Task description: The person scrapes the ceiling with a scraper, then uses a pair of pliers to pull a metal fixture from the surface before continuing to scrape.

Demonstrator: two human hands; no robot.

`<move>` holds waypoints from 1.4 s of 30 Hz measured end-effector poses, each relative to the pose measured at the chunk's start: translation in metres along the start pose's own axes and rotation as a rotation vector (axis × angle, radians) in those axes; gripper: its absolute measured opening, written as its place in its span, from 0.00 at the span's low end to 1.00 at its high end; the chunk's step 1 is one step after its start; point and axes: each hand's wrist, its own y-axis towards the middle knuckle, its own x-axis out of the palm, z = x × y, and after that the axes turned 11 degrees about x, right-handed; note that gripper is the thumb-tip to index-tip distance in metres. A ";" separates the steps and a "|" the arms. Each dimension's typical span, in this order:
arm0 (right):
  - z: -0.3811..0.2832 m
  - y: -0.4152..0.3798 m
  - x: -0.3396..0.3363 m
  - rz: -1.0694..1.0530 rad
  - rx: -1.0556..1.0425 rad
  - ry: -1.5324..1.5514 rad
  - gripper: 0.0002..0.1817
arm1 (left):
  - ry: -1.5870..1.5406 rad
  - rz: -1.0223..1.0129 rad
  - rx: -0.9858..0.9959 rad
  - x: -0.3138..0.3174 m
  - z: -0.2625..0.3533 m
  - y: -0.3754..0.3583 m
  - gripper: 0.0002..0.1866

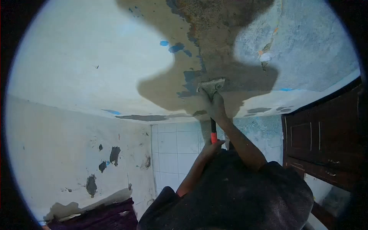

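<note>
Hands (214,109) closed on scraper (211,85), against ceiling (96,50)

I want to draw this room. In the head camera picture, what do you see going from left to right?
Patchy wall with peeled spots → white tiled wall → left hand on the orange-and-black handle → right hand pressing the scraper blade to the ceiling → dark wooden cabinet.

A: What are my 2 arms doing?

B: I have both raised overhead. My right hand (215,105) is highest, fingers closed in a grip, forearm angled up. My left hand (211,147) sits lower, fingers curled shut, elbow bent.
</note>
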 end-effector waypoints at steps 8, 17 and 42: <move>-0.050 0.005 0.018 -0.093 -0.079 0.086 0.18 | -0.067 -0.060 0.118 -0.020 0.051 -0.002 0.13; -0.025 -0.005 0.015 -0.036 0.064 -0.033 0.13 | 0.081 -0.091 -0.023 -0.032 0.013 0.000 0.09; -0.033 -0.027 0.016 -0.263 0.301 0.350 0.19 | 0.204 0.037 0.106 -0.038 0.024 0.020 0.11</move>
